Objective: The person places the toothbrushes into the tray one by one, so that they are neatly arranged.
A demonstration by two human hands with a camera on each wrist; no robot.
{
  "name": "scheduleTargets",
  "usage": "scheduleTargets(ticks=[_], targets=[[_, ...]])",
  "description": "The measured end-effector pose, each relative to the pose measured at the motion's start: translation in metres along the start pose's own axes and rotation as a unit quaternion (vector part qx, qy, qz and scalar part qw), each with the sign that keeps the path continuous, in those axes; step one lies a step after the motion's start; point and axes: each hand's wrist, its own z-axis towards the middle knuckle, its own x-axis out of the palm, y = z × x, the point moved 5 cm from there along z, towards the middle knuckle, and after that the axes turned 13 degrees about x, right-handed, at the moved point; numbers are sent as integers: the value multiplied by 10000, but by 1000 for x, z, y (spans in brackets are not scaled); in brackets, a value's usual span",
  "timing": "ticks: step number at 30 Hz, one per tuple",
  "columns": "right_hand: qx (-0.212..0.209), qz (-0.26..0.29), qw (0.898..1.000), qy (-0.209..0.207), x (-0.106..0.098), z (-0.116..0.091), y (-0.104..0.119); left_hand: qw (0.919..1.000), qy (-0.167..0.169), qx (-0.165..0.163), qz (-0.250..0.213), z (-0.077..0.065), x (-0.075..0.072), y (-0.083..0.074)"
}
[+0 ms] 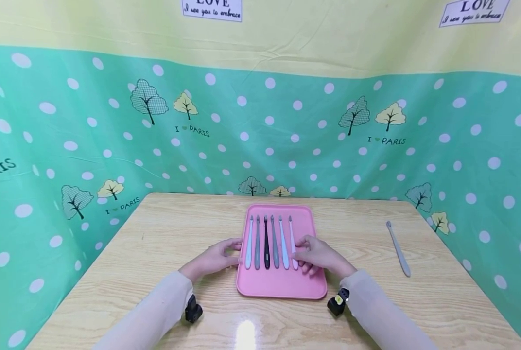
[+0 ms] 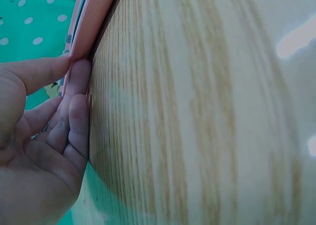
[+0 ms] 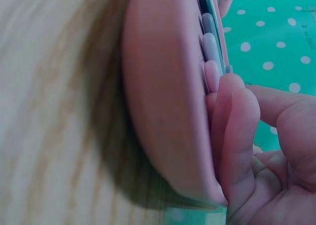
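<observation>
Several slim toothbrushes stand side by side in a row on the pink tray (image 1: 282,289), heads toward the far end. From the left come a pale one (image 1: 249,248), a grey one (image 1: 257,250), a black one (image 1: 267,253), another grey and a light blue one (image 1: 284,253). My right hand (image 1: 319,255) reaches over the tray's right rim. Its thumb and fingers pinch the handle of the pink toothbrush (image 1: 292,236), at the row's right end; the handle's butt (image 3: 212,74) shows beside the fingertips. Thumb and fingers of my left hand (image 1: 214,257) touch the tray's left edge (image 2: 94,22).
A lone grey toothbrush (image 1: 399,250) lies on the wooden table (image 1: 356,223), well right of the tray. Behind and around hangs a green and yellow cloth (image 1: 225,116) with dots and trees. Light glares off the table's near side.
</observation>
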Motion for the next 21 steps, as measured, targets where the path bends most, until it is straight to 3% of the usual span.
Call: scheduleTargets(ticks=[21], targets=[[-21, -4, 10000, 34, -1, -2, 1, 10000, 34, 51, 37, -2, -1, -4]])
